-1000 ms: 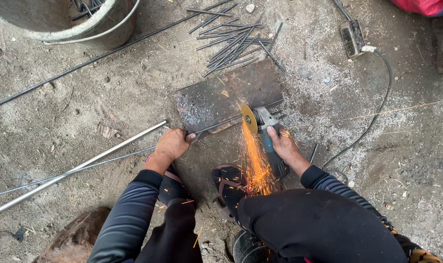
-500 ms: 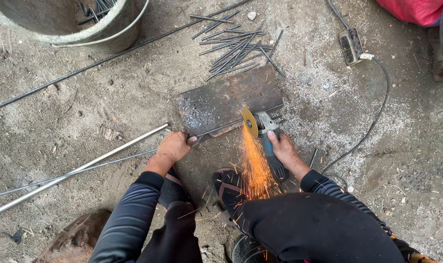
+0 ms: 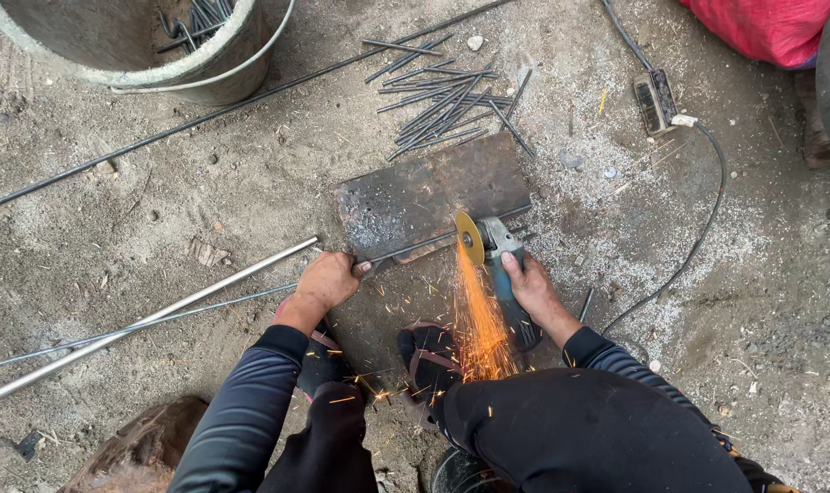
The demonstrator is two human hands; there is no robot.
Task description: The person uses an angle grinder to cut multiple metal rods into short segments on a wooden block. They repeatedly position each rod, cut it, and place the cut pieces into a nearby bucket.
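My right hand (image 3: 535,290) grips a blue-grey angle grinder (image 3: 499,254) whose yellow disc (image 3: 469,237) bites into a thin steel rod (image 3: 410,247). Orange sparks (image 3: 477,315) stream toward my sandalled foot (image 3: 430,358). My left hand (image 3: 326,280) pins the rod against the ground at the front edge of a dark rusty metal plate (image 3: 428,192). The rod lies across that plate's near edge.
Several cut short rods (image 3: 451,96) lie heaped beyond the plate. A concrete tub (image 3: 132,46) with bent rods stands top left. A long shiny pipe (image 3: 141,321) and thin wire run left. A power strip (image 3: 656,100) and cable (image 3: 707,219) sit right, a red sack (image 3: 762,27) top right.
The view has shifted slightly; both hands hold their places while the grinder keeps cutting and the spark stream continues toward my foot.
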